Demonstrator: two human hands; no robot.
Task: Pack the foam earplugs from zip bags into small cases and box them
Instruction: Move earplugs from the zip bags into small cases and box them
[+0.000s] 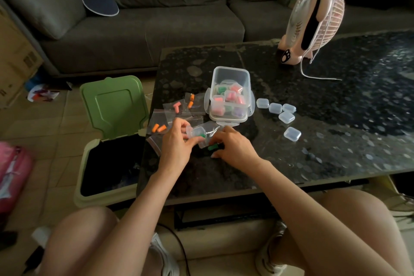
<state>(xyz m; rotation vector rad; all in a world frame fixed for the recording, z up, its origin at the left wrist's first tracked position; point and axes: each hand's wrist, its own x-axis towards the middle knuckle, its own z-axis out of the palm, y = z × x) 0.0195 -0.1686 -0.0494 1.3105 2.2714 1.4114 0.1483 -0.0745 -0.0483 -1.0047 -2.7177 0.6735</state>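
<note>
My left hand (177,141) grips a small clear case (197,132) with its lid up and a green earplug (202,135) inside. My right hand (233,145) rests on the table just right of it, fingers curled around a second green earplug (211,147) beside an emptied zip bag (210,129). Zip bags with orange earplugs (159,128) and pink earplugs (177,106) lie to the left. A clear lock box (230,76) behind my hands holds several filled cases. Several empty small cases (286,116) sit to its right.
The dark stone table (336,130) carries a pink desk fan (313,20) with a trailing cord at the back right. An open green-lidded bin (112,105) stands against the table's left edge. A grey sofa (156,18) is behind.
</note>
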